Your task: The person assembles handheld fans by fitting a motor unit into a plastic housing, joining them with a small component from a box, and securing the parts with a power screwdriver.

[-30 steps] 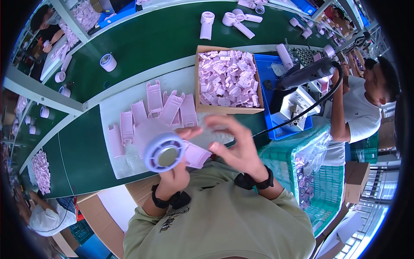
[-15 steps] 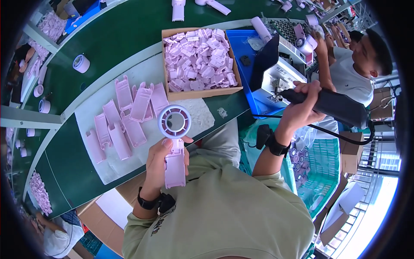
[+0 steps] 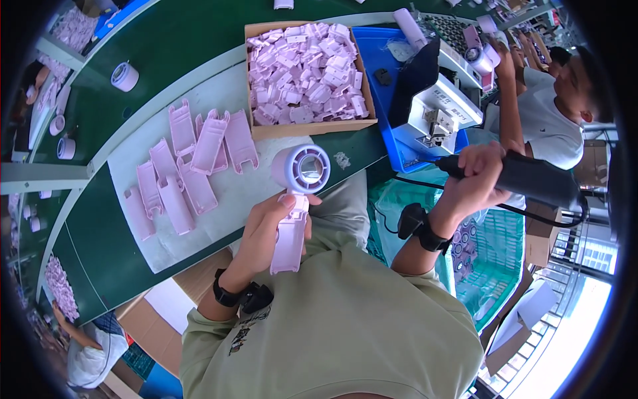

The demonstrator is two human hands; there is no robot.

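Observation:
My left hand (image 3: 259, 233) is closed around the handle of a pale pink hair-dryer-shaped body (image 3: 289, 243). Its round, ringed head is at the top, tilted to the right, and the handle's open inner side faces up. Closed in my right hand (image 3: 475, 176) is a black corded electric screwdriver (image 3: 538, 178), its tip pointing left. That tip is just below a white and metal screw feeder (image 3: 438, 120), apart from it. Several pink handle shells (image 3: 176, 206) lie on a white sheet (image 3: 246, 199) to the left of my left hand.
A cardboard box (image 3: 316, 130) of small pink parts stands on the green bench. The feeder sits in a blue tray (image 3: 392, 149). A teal crate (image 3: 502, 259) with ringed parts is at my right. A co-worker (image 3: 548, 126) sits at far right. The screwdriver's cord hangs beneath it.
The screwdriver tip has come away from the feeder, down and to the right. My left hand has moved the pink body right and slightly up, turning its head so its side shows.

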